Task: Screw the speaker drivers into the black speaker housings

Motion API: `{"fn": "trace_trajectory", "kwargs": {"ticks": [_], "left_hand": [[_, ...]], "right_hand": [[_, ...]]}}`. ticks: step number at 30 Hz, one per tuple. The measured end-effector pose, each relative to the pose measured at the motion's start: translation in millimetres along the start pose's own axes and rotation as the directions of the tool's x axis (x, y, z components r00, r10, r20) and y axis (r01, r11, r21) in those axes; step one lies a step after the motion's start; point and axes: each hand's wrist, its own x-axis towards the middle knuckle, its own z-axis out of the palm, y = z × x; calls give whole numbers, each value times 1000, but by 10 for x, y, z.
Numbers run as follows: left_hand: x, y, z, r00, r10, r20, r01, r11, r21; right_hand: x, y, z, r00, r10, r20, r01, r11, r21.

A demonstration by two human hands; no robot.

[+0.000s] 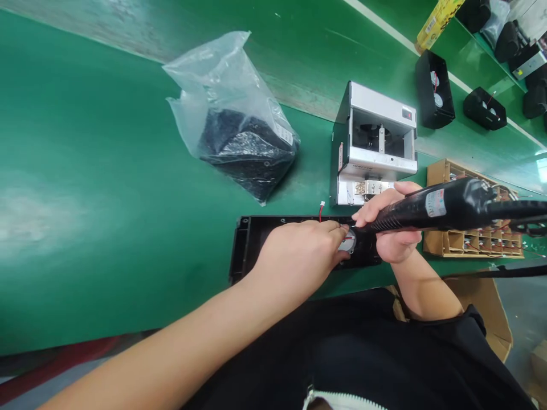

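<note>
A flat black plastic housing (252,242) lies on the green table (85,171) near its front edge. My left hand (299,259) rests on the housing, fingers pinched at a small round silver part (348,244) set in it. My right hand (391,225) grips a black electric screwdriver (444,209), whose tip points at that round part. A red wire with a white plug (321,208) sticks up from the housing's far edge.
A grey screw feeder machine (376,142) stands just behind the housing. A clear bag of black parts (239,125) lies to the left. A cardboard tray with divided cells (474,242) sits on the right. Black housings (433,91) rest on the far side.
</note>
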Motion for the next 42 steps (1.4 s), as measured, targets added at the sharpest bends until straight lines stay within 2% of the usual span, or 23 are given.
{"fn": "trace_trajectory", "kwargs": {"ticks": [5,8,12,16,22,26,28,31,36,39,42], "left_hand": [[-58,-37,72,996,48,-77,-47,999,12],[-91,-78,128,991,84,-108,-80,996,37],[-135,-129,204,974,130,-186,-124,991,44],[-153,-150,251,955,143,-261,-139,990,34],[-152,-138,282,938,162,-308,-154,987,50],[-156,-147,294,929,181,-324,-171,983,60],[-153,-156,286,925,188,-331,-179,982,58],[-142,-164,265,928,190,-321,-181,982,56],[-132,-165,256,950,161,-266,-152,987,54],[-128,-163,263,965,133,-226,-127,991,44],[-121,-163,261,976,114,-187,-111,993,27]], "right_hand": [[338,-539,17,971,-91,-219,77,994,-72],[599,-692,51,958,-149,-244,111,980,-165],[803,-543,126,958,-127,-257,49,955,-291],[832,-395,146,966,-42,-254,-23,969,-247],[812,-411,133,967,-63,-249,50,997,-59],[813,-398,126,976,-106,-192,96,994,-59],[810,-386,129,973,-105,-205,91,993,-73],[797,-386,140,962,-89,-259,65,993,-100],[789,-425,152,965,-86,-249,42,983,-176],[808,-430,148,949,-132,-287,62,969,-240],[816,-418,126,952,-156,-263,93,967,-237]]}}
